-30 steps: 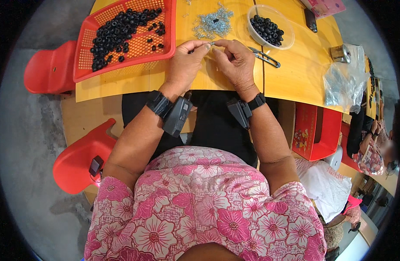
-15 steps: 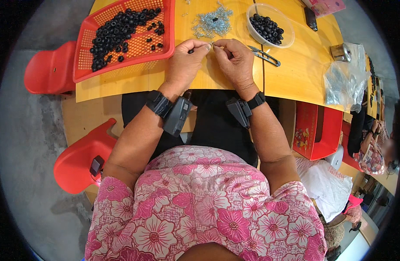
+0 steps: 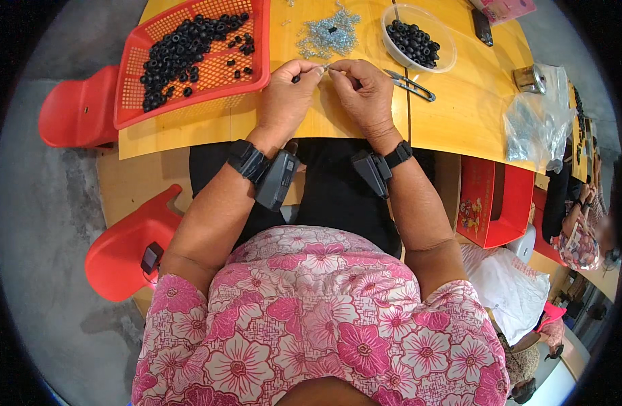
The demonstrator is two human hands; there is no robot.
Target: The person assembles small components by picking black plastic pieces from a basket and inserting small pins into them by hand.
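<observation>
Above the table's near edge, my left hand [image 3: 287,95] and my right hand [image 3: 363,93] meet at the fingertips, both closed in a pinch. A tiny pale piece [image 3: 326,66] shows between them, too small to name. Tucked in the fingers of my left hand is a small black part [image 3: 296,78]. Just beyond my hands lies a heap of small clear bluish pieces [image 3: 330,35], with one black part on top. To the left, a red plastic basket [image 3: 260,71] holds many black ring-shaped parts [image 3: 182,51]. Thread snips [image 3: 411,86] lie beside my right hand.
A clear round tub [image 3: 451,57] of black parts stands right of the heap. Farther right are a dark phone [image 3: 482,28], a metal can [image 3: 529,79] and a clear plastic bag [image 3: 537,122]. Red chairs [image 3: 131,243] stand left; another person [image 3: 578,237] sits far right.
My hands stay pinched together in nearly the same place, with only slight finger movement. The black part in my left hand shows a little more clearly.
</observation>
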